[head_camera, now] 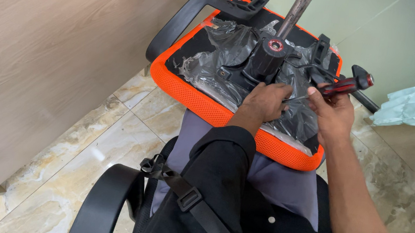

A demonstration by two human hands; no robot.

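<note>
Upturned orange chair seat (189, 95) rests on lap. Left hand (265, 102) presses flat on its plastic-wrapped underside; right hand (332, 110) grips red-black screwdriver (340, 87) near the seat's right edge. Risk: tip slips off screw, loose plastic hides it.

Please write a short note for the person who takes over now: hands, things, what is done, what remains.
Left hand: flat on the plastic-wrapped underside of the upturned orange chair seat, beside the black mechanism.
Right hand: grips a red-and-black screwdriver, tip toward the mechanism.
Done: gas cylinder stands in the mechanism.
Left: whether the screws are tight cannot be seen; check them.
</note>
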